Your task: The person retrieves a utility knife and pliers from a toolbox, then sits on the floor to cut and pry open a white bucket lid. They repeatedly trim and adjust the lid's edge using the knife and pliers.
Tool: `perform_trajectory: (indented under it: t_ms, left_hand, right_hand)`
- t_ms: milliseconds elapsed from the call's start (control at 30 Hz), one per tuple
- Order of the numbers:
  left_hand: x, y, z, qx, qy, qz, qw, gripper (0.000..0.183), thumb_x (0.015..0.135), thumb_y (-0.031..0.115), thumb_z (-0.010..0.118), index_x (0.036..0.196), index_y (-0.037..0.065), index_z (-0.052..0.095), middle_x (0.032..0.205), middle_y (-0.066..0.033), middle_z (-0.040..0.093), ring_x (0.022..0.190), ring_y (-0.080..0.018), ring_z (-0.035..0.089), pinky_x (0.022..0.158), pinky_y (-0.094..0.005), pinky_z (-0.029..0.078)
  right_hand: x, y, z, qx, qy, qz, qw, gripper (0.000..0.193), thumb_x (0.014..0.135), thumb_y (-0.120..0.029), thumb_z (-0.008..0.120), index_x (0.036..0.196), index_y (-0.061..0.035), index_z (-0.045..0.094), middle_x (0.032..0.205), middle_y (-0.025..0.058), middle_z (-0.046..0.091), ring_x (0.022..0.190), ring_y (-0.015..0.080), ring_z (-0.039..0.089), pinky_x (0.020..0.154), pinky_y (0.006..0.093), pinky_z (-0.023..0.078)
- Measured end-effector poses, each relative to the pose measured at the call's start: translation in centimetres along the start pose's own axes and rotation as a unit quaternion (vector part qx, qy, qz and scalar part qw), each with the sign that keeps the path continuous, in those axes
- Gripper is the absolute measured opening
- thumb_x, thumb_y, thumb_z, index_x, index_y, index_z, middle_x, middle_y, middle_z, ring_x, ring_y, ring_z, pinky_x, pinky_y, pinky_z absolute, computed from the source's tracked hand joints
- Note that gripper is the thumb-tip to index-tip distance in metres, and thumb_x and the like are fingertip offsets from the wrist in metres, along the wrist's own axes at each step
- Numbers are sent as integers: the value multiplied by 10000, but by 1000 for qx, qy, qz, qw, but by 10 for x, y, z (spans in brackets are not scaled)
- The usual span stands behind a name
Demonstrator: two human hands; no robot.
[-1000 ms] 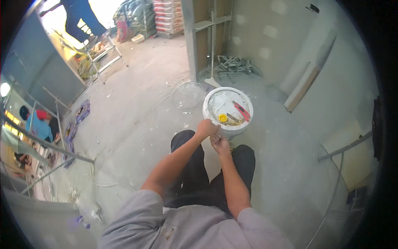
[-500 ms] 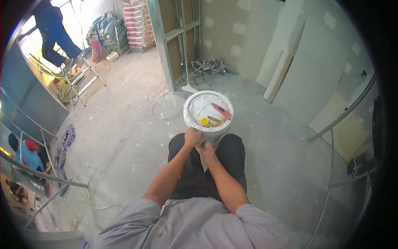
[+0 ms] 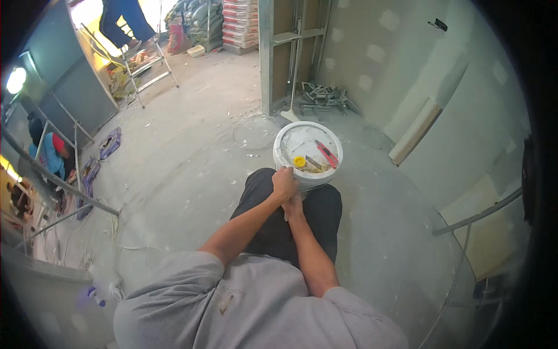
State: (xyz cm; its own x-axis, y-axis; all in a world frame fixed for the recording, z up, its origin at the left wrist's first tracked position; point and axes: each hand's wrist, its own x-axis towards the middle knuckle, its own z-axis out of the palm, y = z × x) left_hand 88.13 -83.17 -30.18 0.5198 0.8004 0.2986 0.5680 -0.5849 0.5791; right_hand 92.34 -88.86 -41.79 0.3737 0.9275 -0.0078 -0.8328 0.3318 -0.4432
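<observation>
My left hand (image 3: 285,184) is closed right at the near side of a white bucket (image 3: 279,163). Just below it, my right hand (image 3: 293,206) is closed too, and the two hands meet between my knees. Whatever they grip is hidden by the fingers. On the bucket's whitish, dusty top lie a red utility knife (image 3: 327,154), a loose grey blade (image 3: 313,163) and a small round yellow cap (image 3: 299,161). Crumbly yellowish bits are scattered near the cap and blade.
A long-handled scraper or broom (image 3: 290,115) leans on the metal stud frame beside a heap of metal offcuts (image 3: 325,98). A person stands on a stepladder (image 3: 152,70) at the far left; another in blue (image 3: 51,157) crouches lower left. Curved metal bars (image 3: 479,212) flank both sides.
The view has turned left, so the bucket and room sit farther right in the picture. My hands stay together near the bucket, both closed.
</observation>
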Motion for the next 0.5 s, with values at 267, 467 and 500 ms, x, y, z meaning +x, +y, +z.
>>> perform_trajectory:
  t_ms: [267, 467, 500]
  left_hand:
    - [6, 36, 6, -30, -47, -72, 996, 265, 776, 209, 671, 885, -26, 724, 902, -276, 715, 898, -449, 705, 830, -528, 560]
    - [6, -18, -31, -85, -187, -73, 976, 307, 880, 268, 706, 931, -34, 723, 884, -249, 729, 855, -402, 725, 800, -458, 574]
    - [1, -34, -37, -98, -105, -48, 988, 296, 896, 261, 717, 971, -26, 719, 894, -227, 734, 848, -375, 729, 803, -442, 572]
  right_hand:
    - [-3, -32, -30, 187, 108, 83, 973, 302, 1070, -194, 509, 1352, -100, 562, 1279, 77, 650, 1170, 204, 634, 1006, 379, 528]
    - [-4, -62, 0, 68, -90, 184, 976, 312, 1067, -229, 538, 1300, -27, 582, 1309, 136, 650, 1104, 224, 652, 1023, 393, 507]
    - [-3, -64, 21, 69, -93, 192, 975, 312, 1067, -229, 538, 1300, -27, 582, 1309, 136, 650, 1104, 224, 652, 1023, 393, 507]
